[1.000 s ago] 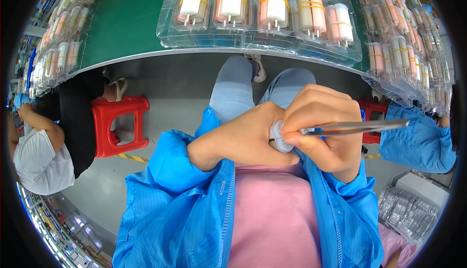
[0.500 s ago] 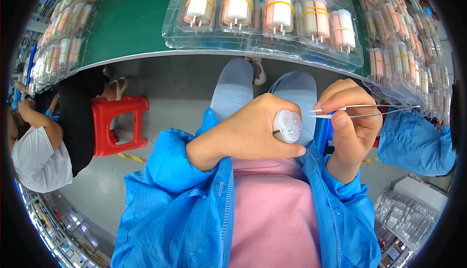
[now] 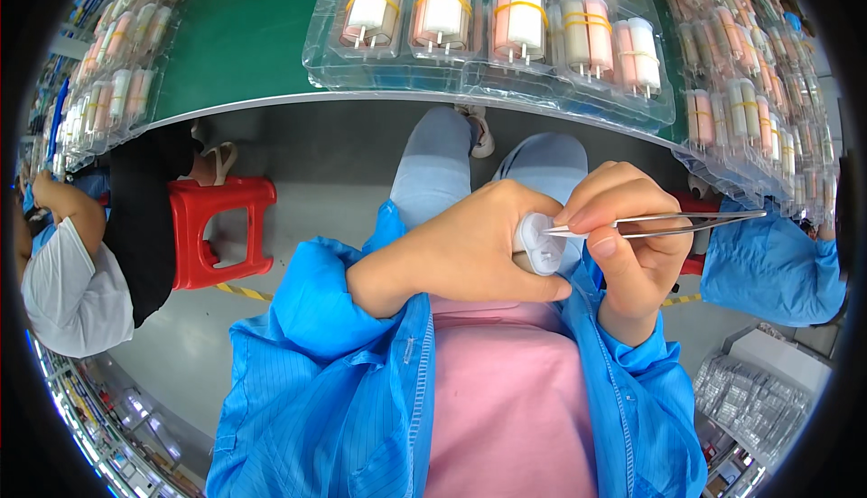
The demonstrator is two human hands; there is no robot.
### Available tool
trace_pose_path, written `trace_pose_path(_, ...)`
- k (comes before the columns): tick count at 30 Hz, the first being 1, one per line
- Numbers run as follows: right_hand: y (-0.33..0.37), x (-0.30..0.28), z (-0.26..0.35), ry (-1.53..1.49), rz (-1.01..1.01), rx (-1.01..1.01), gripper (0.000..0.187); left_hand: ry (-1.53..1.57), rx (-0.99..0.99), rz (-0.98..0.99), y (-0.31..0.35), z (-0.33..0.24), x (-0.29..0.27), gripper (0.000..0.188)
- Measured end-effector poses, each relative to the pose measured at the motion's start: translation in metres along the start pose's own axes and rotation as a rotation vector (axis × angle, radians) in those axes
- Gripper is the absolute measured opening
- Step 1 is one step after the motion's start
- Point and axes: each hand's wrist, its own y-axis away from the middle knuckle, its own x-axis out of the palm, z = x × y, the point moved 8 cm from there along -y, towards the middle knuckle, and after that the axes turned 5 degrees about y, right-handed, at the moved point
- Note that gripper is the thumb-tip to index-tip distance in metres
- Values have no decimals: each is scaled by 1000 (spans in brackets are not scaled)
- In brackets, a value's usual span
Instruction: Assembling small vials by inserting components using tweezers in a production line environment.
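My left hand (image 3: 461, 241) is wrapped round a bundle of three cylinders (image 3: 540, 252), its white, rounded ends facing my right hand. Most of the bundle is hidden in the palm. Pinched between the thumb and fingers of my right hand (image 3: 637, 241) is a pair of metal tweezers (image 3: 700, 223). The white tips of the tweezers reach the white end of the bundle; whether they grip anything there is too small to tell. Both hands are above my lap, short of the table edge.
On the green table (image 3: 244, 37), a clear plastic tray (image 3: 388, 74) holds several banded white, pink and grey cylinder bundles. More filled trays are stacked at both sides. A red stool (image 3: 221, 227) and a seated person (image 3: 81, 272) are at left; a blue sleeve (image 3: 768, 263) shows at right.
My right hand has moved left, bringing the tweezer tips from beside the bundle onto its white end. The bundle has turned slightly in my left hand.
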Motion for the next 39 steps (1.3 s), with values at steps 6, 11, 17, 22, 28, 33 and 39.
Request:
trace_pose_path(6, -3, 5, 0, -17, 53, 7, 11, 130, -12, 174, 0, 1, 10, 27)
trace_pose_path(11, -2, 5, 0, -16, 55, 10, 11, 166, -21, 206, 1, 0, 11, 28)
trace_pose_path(17, -3, 6, 1, -7, 68, -25, 11, 180, -6, 217, 2, -1, 13, 27)
trace_pose_path(22, -5, 9, 2, 24, 110, -36, 11, 139, -46, 226, 2, 1, 12, 27)
trace_pose_path(28, -8, 11, 1, 35, 147, -16, 11, 114, -41, 209, 2, 5, 11, 28)
trace_pose_path(33, -9, 11, 3, 63, 185, -25, 11, 63, -20, 198, 2, 4, 12, 27)
trace_pose_path(39, -11, 13, 4, 96, 203, -12, 9, 2, -12, 192, 1, 4, 11, 27)
